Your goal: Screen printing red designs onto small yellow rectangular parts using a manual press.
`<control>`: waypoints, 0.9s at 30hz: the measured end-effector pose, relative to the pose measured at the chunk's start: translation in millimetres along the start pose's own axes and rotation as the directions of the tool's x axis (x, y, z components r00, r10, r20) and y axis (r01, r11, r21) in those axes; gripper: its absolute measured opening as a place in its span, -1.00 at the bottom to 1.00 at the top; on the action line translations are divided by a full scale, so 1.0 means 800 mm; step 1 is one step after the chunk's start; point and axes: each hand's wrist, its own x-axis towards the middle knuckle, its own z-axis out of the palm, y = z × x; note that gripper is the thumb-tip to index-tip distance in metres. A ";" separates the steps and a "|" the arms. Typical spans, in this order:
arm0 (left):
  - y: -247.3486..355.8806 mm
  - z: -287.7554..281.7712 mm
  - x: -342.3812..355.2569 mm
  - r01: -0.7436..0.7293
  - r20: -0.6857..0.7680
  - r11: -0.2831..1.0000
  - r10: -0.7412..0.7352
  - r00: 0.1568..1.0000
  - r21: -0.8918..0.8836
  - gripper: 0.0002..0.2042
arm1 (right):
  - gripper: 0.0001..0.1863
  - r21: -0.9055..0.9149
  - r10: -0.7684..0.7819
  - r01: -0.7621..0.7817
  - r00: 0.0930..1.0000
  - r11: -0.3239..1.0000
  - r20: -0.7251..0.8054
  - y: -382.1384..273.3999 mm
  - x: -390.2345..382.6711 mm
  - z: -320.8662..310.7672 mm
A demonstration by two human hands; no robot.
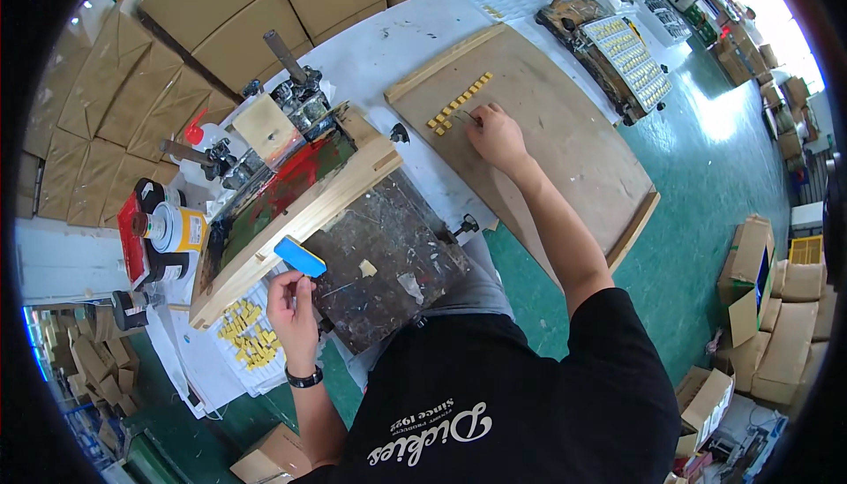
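Note:
My right hand (496, 138) is over a brown board with its fingers closed on a thin dark tool (467, 117), perhaps tweezers. The tool's tip is beside a slanting row of small yellow pieces (460, 101) on the board (565, 144). A couple of pieces sit just off the row's near end. My left hand (293, 312), with a black band at the wrist, has its thumb and fingers pinched together. Whatever they hold is hidden. Just above those fingertips is a blue block with a yellow edge (300, 256), at the corner of a stained dark plate (379, 255).
A wooden-framed printing screen (300, 228) smeared with red and green stands tilted behind the plate. Many yellow pieces (251, 334) lie on a white sheet at lower left. Ink cans (176, 228) stand further left. A filled white tray (628, 60) is at far right.

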 end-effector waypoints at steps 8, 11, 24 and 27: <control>-0.003 -0.014 -0.014 0.043 -0.025 0.999 -0.042 0.999 0.004 -0.88 | -0.77 -0.061 0.034 -0.034 0.999 0.998 -0.003 -0.007 0.001 0.000; 0.002 -0.014 -0.014 0.039 -0.028 0.999 -0.039 0.999 0.000 -0.88 | -0.78 0.001 0.057 -0.057 0.997 0.998 -0.045 -0.005 0.005 -0.012; 0.003 -0.011 -0.017 0.032 -0.028 0.999 -0.031 0.999 0.022 -0.88 | -0.78 -0.070 0.065 -0.066 0.998 0.995 -0.017 0.025 0.021 -0.016; 0.002 -0.011 -0.018 0.030 -0.024 0.999 -0.029 0.999 0.030 -0.88 | -0.77 -0.079 0.082 -0.082 0.997 0.993 -0.002 0.021 0.020 -0.017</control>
